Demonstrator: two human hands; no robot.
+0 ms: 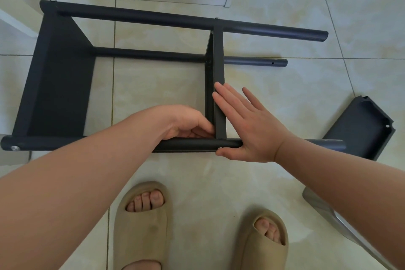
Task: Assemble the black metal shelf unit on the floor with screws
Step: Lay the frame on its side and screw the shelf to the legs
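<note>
One flat right hand (247,129) presses matte metal shelf (218,59)

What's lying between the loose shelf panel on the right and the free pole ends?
Nothing visible. Bare tile alone separates the loose shelf panel from the far pole end and the middle pole end; the near pole ends right beside it. The right hand rests farther left.

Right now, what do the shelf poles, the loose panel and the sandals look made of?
Poles: likely metal tube, matte black coating with a faint sheen along the round. Loose panel: probably painted sheet metal, black, with a folded rim. Sandals: seem moulded foam or rubber, matte beige, each one seamless piece.
</note>
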